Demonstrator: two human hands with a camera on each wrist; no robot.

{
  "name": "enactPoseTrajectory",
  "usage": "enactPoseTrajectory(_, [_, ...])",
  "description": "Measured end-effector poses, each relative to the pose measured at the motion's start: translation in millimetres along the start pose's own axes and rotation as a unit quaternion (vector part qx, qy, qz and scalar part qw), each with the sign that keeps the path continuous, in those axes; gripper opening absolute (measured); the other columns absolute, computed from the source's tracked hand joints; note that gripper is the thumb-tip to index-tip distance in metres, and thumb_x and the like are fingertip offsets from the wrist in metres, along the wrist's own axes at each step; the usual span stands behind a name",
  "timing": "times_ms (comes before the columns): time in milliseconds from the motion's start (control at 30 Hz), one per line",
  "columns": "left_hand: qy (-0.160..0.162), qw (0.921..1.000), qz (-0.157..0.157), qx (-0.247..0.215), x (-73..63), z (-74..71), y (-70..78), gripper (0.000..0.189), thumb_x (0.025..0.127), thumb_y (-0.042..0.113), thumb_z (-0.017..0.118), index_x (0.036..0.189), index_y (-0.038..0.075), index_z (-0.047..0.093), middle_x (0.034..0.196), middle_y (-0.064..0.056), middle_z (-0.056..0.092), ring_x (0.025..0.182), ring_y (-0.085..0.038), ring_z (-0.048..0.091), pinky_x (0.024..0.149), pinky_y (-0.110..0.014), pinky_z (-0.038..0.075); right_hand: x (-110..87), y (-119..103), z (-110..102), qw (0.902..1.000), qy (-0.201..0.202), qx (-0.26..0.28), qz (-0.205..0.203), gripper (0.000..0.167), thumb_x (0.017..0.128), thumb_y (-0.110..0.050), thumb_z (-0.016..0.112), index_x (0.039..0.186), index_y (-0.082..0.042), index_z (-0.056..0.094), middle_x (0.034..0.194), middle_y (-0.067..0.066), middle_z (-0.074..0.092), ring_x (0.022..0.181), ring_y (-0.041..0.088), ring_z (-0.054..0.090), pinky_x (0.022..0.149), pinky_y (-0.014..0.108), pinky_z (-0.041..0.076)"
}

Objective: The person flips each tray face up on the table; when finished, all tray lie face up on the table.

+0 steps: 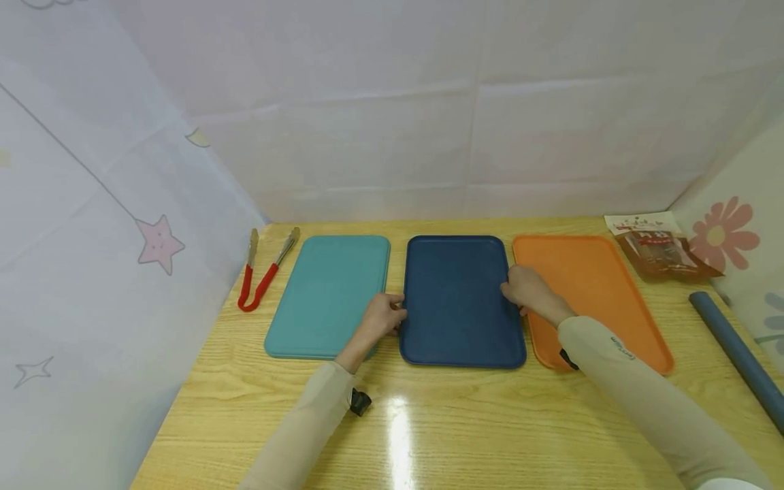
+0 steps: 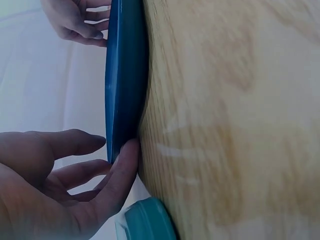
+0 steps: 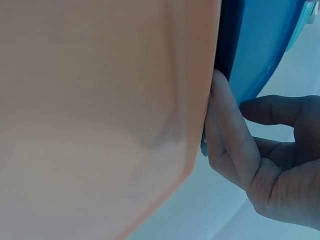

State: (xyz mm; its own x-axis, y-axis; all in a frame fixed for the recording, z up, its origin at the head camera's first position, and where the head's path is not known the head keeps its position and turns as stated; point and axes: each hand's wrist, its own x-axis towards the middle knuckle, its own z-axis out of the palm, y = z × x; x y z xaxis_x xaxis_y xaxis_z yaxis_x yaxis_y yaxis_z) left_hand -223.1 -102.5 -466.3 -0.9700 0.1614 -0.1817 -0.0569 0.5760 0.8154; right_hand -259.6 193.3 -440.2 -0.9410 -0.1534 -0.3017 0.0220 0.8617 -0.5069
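Observation:
A dark blue tray lies between a teal tray on the left and an orange tray on the right. At its left edge, my left hand pinches the rim; the left wrist view shows the thumb on the rim and the other fingers at its underside. My right hand grips the opposite edge, reaching over the orange tray. In the right wrist view the right hand's fingers sit in the narrow gap between the blue and orange trays, with the thumb at the blue rim.
Red-handled tongs lie spread at the far left. A brown and white food packet stands at the back right corner, with a grey-blue roll along the right side. Fabric walls border the wooden table.

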Motion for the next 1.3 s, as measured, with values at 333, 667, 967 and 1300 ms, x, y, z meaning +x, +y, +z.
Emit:
enactPoseTrajectory(333, [-0.032, 0.9992, 0.0, 0.023, -4.0, -3.6, 1.0, 0.048, 0.094, 0.005, 0.059, 0.14, -0.004, 0.047, 0.091, -0.019, 0.068, 0.065, -0.03, 0.066, 0.056, -0.036, 0.057, -2.4, -4.2, 1.0, 0.9995, 0.005, -0.028, -0.013, 0.026, 0.098, -0.006, 0.043, 0.075, 0.0, 0.051, 0.055, 0.007, 0.045, 0.048, 0.026, 0.061, 0.045, 0.03, 0.052])
enactPoseTrajectory(667, [-0.063, 0.9978, 0.002, -0.02, -15.1, -19.3, -1.9, 0.044, 0.098, 0.003, 0.05, 0.14, -0.007, 0.044, 0.102, -0.024, 0.063, 0.073, -0.036, 0.065, 0.058, -0.038, 0.056, -7.3, -10.7, 3.3, 0.9951, 0.036, -0.081, -0.044, 0.033, 0.096, -0.007, 0.047, 0.063, -0.006, 0.049, 0.054, 0.004, 0.043, 0.044, 0.015, 0.042, 0.043, 0.025, 0.037])
enactPoseTrajectory(967, [-0.021, 0.9995, 0.024, -0.004, -23.0, -62.8, -18.9, 0.041, 0.099, 0.004, 0.048, 0.139, -0.005, 0.047, 0.116, -0.028, 0.057, 0.09, -0.038, 0.064, 0.07, -0.043, 0.057, -9.2, -19.8, 2.4, 0.9896, 0.06, -0.129, -0.025, 0.031, 0.099, -0.019, 0.05, 0.07, -0.007, 0.054, 0.062, 0.007, 0.049, 0.05, 0.018, 0.047, 0.044, 0.029, 0.037])
enactPoseTrajectory(1300, [0.097, 0.987, 0.044, 0.12, -25.9, -114.5, -52.4, 0.041, 0.096, 0.004, 0.051, 0.133, -0.011, 0.05, 0.129, -0.034, 0.047, 0.112, -0.046, 0.052, 0.085, -0.052, 0.049, -4.9, -44.6, 14.6, 0.9911, 0.074, -0.068, -0.088, 0.041, 0.099, -0.022, 0.053, 0.13, 0.003, 0.057, 0.13, 0.022, 0.057, 0.109, 0.036, 0.059, 0.082, 0.048, 0.052])
